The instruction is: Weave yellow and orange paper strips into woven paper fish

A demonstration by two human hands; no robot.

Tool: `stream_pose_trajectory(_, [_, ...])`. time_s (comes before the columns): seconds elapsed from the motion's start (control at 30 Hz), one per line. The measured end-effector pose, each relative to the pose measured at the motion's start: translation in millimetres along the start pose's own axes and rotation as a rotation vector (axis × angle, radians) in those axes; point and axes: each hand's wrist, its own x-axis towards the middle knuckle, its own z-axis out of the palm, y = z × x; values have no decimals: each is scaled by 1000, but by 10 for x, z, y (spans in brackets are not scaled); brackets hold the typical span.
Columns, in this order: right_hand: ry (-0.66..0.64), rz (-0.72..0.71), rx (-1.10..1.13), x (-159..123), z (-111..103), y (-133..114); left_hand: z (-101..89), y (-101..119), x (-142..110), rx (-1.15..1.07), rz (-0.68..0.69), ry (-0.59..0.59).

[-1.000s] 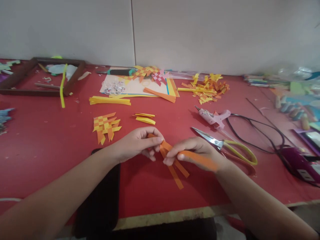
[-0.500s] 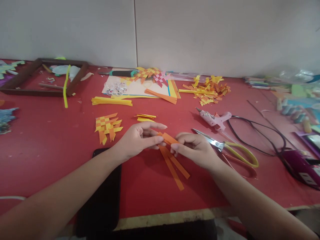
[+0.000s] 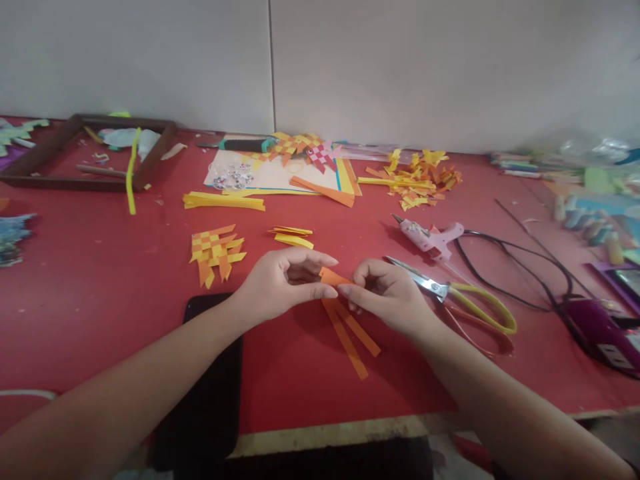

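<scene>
Between my hands are orange paper strips (image 3: 345,331), with two long ends slanting down to the right over the red table. My left hand (image 3: 283,283) pinches them near the upper left, its thumb in front and its fingers curved behind. My right hand (image 3: 385,290) grips the folded part from the right with thumb and bent fingers. How the strips cross is partly hidden by my thumbs. Beyond my left hand lie folded yellow strips (image 3: 294,240). A woven orange and yellow paper fish (image 3: 215,250) rests to its left. Scissors (image 3: 440,290) lie just right of my right hand.
A pink glue gun (image 3: 433,239) with a dark cord stands beyond the scissors. Paper scraps (image 3: 425,180) are heaped behind it. A black phone-like slab (image 3: 205,393) lies under my left forearm. Yellow strips (image 3: 223,201) and a brown frame (image 3: 65,183) are at the left.
My left hand has shifted slightly down, its thumb now lower across the strips. My right hand's fingers have drawn in a little around the folded part.
</scene>
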Motion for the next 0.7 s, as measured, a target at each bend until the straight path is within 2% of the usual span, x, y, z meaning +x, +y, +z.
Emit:
stream_pose_trajectory(0.17, [-11, -28, 35, 0, 14, 0, 3, -30, -9, 38, 104, 35])
stream_pose_trajectory(0.37, [23, -108, 159, 2, 20, -3, -1, -20, -13, 26, 82, 87])
stream_pose_trajectory(0.7, [104, -156, 118, -8, -10, 21, -5, -28, 2, -43, 58, 97])
